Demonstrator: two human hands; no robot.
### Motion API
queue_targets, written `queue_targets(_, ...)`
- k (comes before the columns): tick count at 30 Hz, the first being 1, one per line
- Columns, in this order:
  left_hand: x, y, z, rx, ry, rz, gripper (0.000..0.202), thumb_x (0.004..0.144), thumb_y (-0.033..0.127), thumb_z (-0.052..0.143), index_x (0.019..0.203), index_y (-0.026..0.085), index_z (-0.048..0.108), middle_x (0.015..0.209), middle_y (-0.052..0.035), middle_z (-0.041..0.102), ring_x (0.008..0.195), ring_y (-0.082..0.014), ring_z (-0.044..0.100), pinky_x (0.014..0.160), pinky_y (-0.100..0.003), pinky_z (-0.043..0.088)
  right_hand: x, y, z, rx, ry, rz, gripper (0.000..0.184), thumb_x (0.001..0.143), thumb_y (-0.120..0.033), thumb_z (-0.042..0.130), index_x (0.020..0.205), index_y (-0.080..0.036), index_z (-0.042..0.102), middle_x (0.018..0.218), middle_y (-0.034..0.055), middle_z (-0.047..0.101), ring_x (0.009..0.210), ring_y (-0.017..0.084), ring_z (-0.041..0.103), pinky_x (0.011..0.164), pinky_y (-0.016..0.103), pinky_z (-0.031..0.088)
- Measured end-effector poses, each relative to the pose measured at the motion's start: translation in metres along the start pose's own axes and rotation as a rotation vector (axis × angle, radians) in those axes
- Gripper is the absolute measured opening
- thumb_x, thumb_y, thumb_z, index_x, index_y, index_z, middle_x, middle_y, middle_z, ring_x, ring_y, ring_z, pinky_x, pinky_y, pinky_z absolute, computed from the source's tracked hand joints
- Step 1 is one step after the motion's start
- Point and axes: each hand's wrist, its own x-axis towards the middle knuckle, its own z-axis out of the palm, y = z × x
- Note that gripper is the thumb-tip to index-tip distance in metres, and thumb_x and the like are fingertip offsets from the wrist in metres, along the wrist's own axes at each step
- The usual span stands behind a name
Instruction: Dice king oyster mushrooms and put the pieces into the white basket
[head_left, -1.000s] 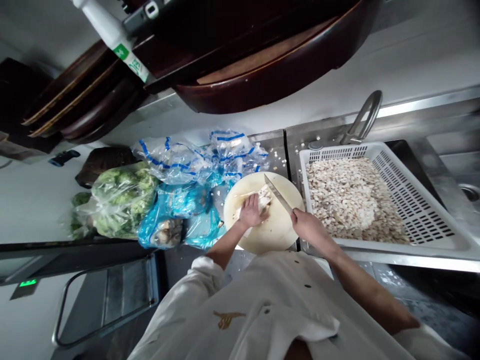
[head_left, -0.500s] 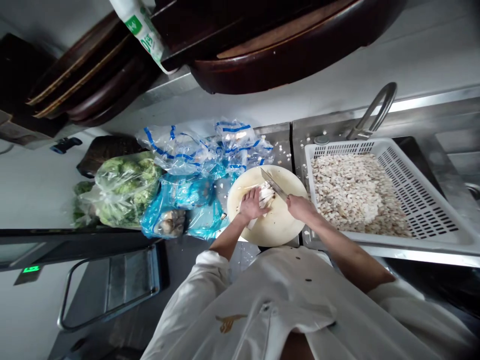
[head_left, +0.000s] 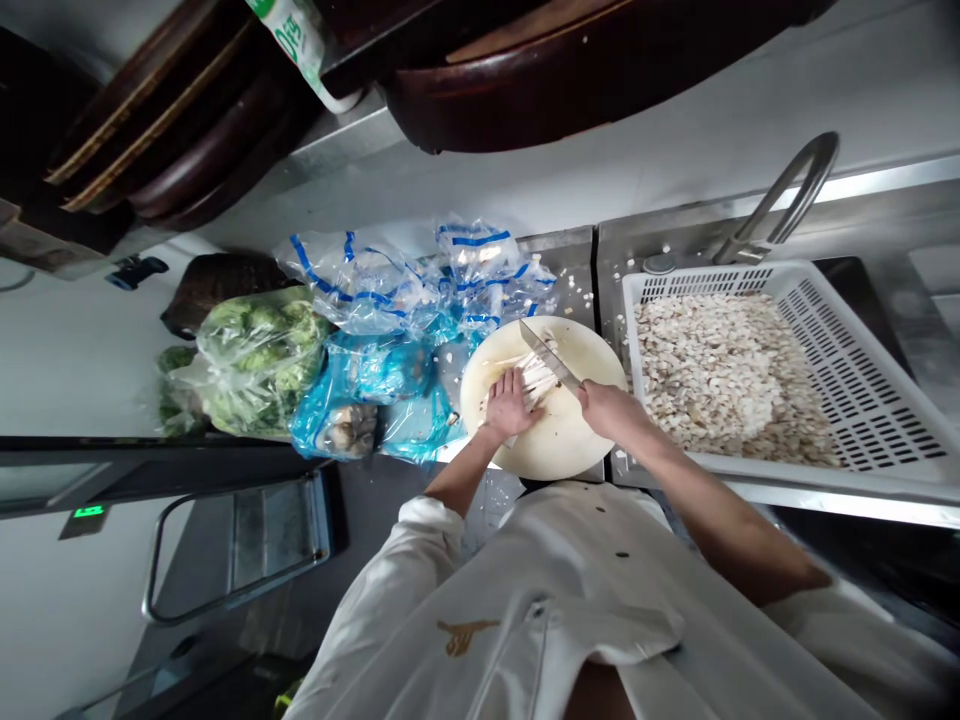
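A round, cream-coloured cutting board (head_left: 555, 455) lies on the counter. On it is a bundle of sliced white strips (head_left: 537, 376) that look like mushroom. My left hand (head_left: 511, 404) holds the bundle down from the left, its fingers over the strips and its thumb on the near side. My right hand (head_left: 606, 408) is closed around the handle of a kitchen knife (head_left: 550, 354). The blade points up and to the left across the strips, just right of my left fingers. Whether its edge touches the board cannot be made out.
Right of the board, a white slotted basket (head_left: 889, 400) holds chopped pale pieces, below a curved faucet (head_left: 814, 170). To the left lie blue plastic bags (head_left: 390, 370), clear bags with blue stripes (head_left: 375, 280) and bagged green vegetables (head_left: 262, 350). Dark round trays (head_left: 570, 95) sit on the shelf overhead.
The view has shifted a little. The white strips look more spread out to the right of my left hand. Both hands keep their places at the board, the knife still in my right.
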Motion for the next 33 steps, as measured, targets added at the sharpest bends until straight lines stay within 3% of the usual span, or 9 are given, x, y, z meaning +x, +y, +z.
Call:
queue_targets(4,-0.001,-0.005,-0.001,-0.006,-0.026,0.015,0.115,0.087,0.072,0.065,0.171,0.01,0.015,0.175,-0.0214,0.026,0.161,-0.0416,0.028,0.131,-0.053,0.024,0.007,-0.012,0.001,-0.003,-0.077,0.022,0.047,0.112,-0.038,0.03,0.132,-0.015,0.066,0.125,0.0223,0.074,0.116,0.032,0.072,0.094,0.038,0.052)
queue_targets(9,0.0,-0.017,-0.003,-0.052,-0.024,0.041,0.114,0.087,0.076,0.063,0.171,0.011,0.018,0.174,-0.0194,0.028,0.161,-0.0377,0.03,0.132,-0.05,0.025,0.005,-0.013,0.001,-0.026,0.011,-0.028,0.052,0.112,-0.045,0.027,0.128,-0.016,0.068,0.119,0.0218,0.075,0.112,0.033,0.073,0.094,0.04,0.051)
queue_targets(14,-0.004,-0.018,-0.002,-0.086,-0.025,0.047,0.112,0.089,0.074,0.061,0.171,0.012,0.016,0.176,-0.0175,0.026,0.162,-0.0375,0.028,0.131,-0.05,0.026,0.008,-0.024,0.009,-0.032,-0.074,0.025,0.048,0.112,-0.04,0.028,0.131,-0.016,0.066,0.123,0.0216,0.074,0.114,0.033,0.073,0.091,0.039,0.052)
queue_targets(20,-0.009,-0.02,-0.001,-0.12,-0.004,0.039,0.112,0.089,0.074,0.06,0.171,0.011,0.016,0.176,-0.0181,0.026,0.162,-0.0367,0.028,0.132,-0.049,0.026,0.008,-0.031,0.009,-0.062,0.013,-0.026,0.05,0.112,-0.044,0.028,0.128,-0.017,0.068,0.12,0.0212,0.075,0.114,0.033,0.072,0.093,0.038,0.051)
queue_targets(25,-0.012,-0.023,-0.002,-0.142,-0.026,0.037,0.113,0.087,0.075,0.061,0.171,0.013,0.017,0.175,-0.0185,0.026,0.161,-0.0389,0.028,0.131,-0.051,0.026,0.011,-0.042,0.015,-0.064,-0.073,0.044,0.046,0.112,-0.041,0.031,0.131,-0.019,0.067,0.123,0.0194,0.075,0.114,0.032,0.072,0.093,0.039,0.051)
queue_targets(30,-0.018,-0.025,-0.002,-0.167,-0.005,0.044,0.116,0.086,0.076,0.062,0.17,0.008,0.018,0.175,-0.0199,0.027,0.161,-0.0381,0.028,0.132,-0.05,0.024,0.009,-0.045,0.016,-0.108,0.004,-0.006,0.05,0.112,-0.045,0.028,0.13,-0.019,0.067,0.121,0.0207,0.075,0.113,0.033,0.072,0.092,0.039,0.051)
queue_targets(33,-0.02,-0.025,-0.001,-0.168,-0.008,0.037,0.114,0.088,0.075,0.06,0.17,0.008,0.016,0.175,-0.0206,0.025,0.162,-0.0389,0.026,0.132,-0.051,0.024,0.009,-0.05,0.018,-0.1,-0.053,0.044,0.048,0.112,-0.042,0.029,0.135,-0.019,0.065,0.124,0.0202,0.075,0.114,0.032,0.072,0.092,0.038,0.051)
